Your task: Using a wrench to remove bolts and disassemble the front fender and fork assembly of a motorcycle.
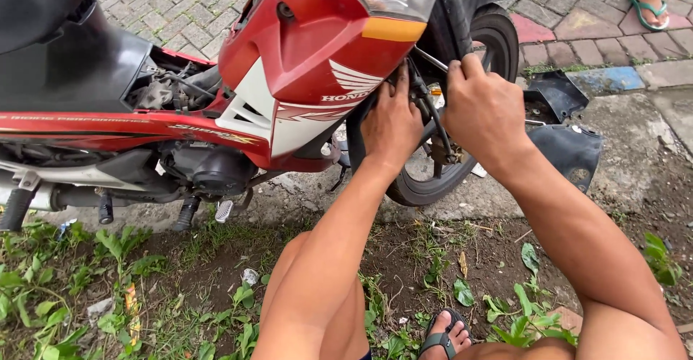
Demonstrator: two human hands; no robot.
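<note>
Brick paving behind, concrete strip (635, 158) in front of it, bare soil and weeds along its near edge.

Work point: front fork (439, 143) of a red motorcycle (303, 50), between the red fairing and the front wheel (501, 39), above the near edge of the concrete strip.

Right hand (484, 111): clenched in a fist over the end of a thin metal rod (432, 59) beside the fork. Cannot tell what sits inside the fist.

Left hand (393, 125): laid against the fork behind the fairing, fingers out of sight in the gap. Cannot tell whether grasping or only pressing.

Surroundings: two detached black plastic panels (570, 147) lying on the concrete just beside the wheel; own sandalled foot (444, 335) on the soil; another person's foot in a green sandal (650, 6) on the paving, well apart.

Risks, as judged:
- Pinched left fingers, if wheel or handlebar turned while buried between fork and fairing.
- Slip of the right fist off the rod, knuckles into spokes or fork, under a hard pull.
- Scratched or cracked fairing edge from a slipping rod.
- Tipping of the motorcycle under sideways force; stand not visible, stability not confirmed.
- Small parts lost in weeds and soil if dropped.
- Cracked loose panels if stepped on; sandals no protection for toes.
</note>
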